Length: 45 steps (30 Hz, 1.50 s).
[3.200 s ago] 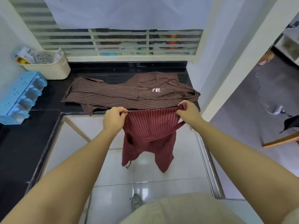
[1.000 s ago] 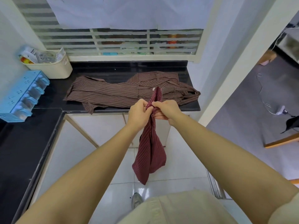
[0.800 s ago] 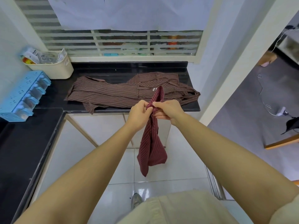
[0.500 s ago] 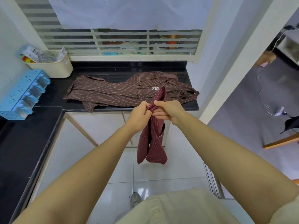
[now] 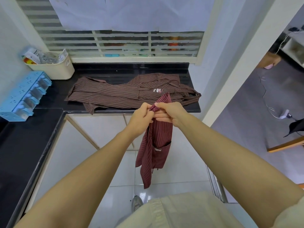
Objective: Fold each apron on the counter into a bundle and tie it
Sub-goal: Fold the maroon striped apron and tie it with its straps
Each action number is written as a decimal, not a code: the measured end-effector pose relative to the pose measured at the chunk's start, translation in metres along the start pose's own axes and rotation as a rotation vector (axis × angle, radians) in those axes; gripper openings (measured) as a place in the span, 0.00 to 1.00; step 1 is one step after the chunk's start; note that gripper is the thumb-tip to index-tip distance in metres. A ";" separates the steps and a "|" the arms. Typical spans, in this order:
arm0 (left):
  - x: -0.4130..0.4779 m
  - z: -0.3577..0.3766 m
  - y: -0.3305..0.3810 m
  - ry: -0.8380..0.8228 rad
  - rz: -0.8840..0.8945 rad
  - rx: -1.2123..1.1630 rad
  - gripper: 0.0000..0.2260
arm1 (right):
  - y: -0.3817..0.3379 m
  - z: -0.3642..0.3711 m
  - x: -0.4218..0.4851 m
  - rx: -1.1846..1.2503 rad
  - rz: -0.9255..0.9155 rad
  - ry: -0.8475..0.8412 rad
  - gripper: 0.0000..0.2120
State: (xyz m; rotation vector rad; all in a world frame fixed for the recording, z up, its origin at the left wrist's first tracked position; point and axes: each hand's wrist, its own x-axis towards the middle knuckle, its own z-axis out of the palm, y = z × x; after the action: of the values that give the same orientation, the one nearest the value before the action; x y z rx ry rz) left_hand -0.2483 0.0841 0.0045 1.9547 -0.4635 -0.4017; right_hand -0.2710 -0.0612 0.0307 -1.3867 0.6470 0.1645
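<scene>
Out past the surface (image 5: 52,94) edge, left hand (image 5: 141,117) & right hand (image 5: 171,112) pinch the red apron (image 5: 158,142) by its top, rest dangling, so a slack grip prob lets the fold open or drop to the floor (image 5: 181,175).

A glossy black tabletop (image 5: 115,69) is seen running under the window and turning along the left wall in an L. Brown striped aprons (image 5: 111,96) are spread flat across its far stretch, overlapping one another; how many there are cannot be told. A white logo is shown on the top layer, and one corner is draped over the front edge. In the back left corner a cream basket (image 5: 54,71) filled with packets (image 5: 41,55) is set, and just beside it a blue box (image 5: 24,96) with clear-fronted compartments is placed.
</scene>
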 end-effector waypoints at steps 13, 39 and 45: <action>-0.010 -0.024 -0.010 -0.128 0.035 -0.101 0.04 | 0.010 -0.032 0.020 -0.374 -0.146 0.037 0.38; 0.004 -0.010 -0.001 0.072 -0.141 -0.071 0.09 | 0.010 -0.012 0.012 -0.911 -0.449 -0.231 0.04; -0.005 0.003 -0.023 0.099 -0.210 -0.002 0.13 | 0.002 -0.020 0.018 -0.699 -0.291 -0.175 0.10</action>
State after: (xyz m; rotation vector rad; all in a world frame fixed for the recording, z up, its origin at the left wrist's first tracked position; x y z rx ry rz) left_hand -0.2511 0.0930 -0.0171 2.0183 -0.1946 -0.4360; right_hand -0.2643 -0.0842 0.0188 -2.0923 0.2320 0.2921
